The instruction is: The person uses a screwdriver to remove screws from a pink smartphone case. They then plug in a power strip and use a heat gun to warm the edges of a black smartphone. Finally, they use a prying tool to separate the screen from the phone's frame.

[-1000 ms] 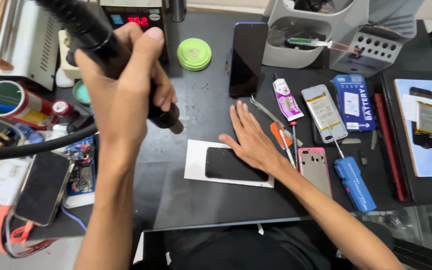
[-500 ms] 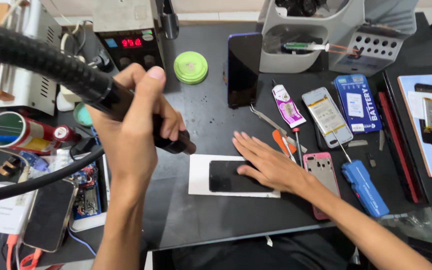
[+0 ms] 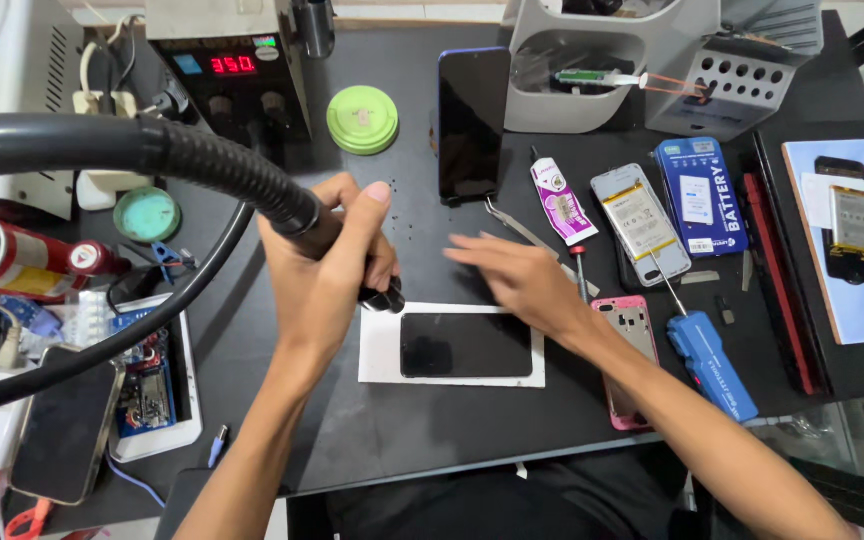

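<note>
Gripping the black hot-air wand (image 3: 352, 262) by its handle, the left hand (image 3: 327, 265) now holds the nozzle at the top-left corner of the dark phone (image 3: 465, 344), lower and closer than half a second ago. That phone lies flat on a white sheet (image 3: 377, 345) on the black bench (image 3: 392, 430). The right hand (image 3: 522, 280), earlier pressed flat on the phone's right end, has lifted off and hovers blurred just above it, fingers spread, holding nothing, beside the pink phone frame (image 3: 632, 340).
</note>
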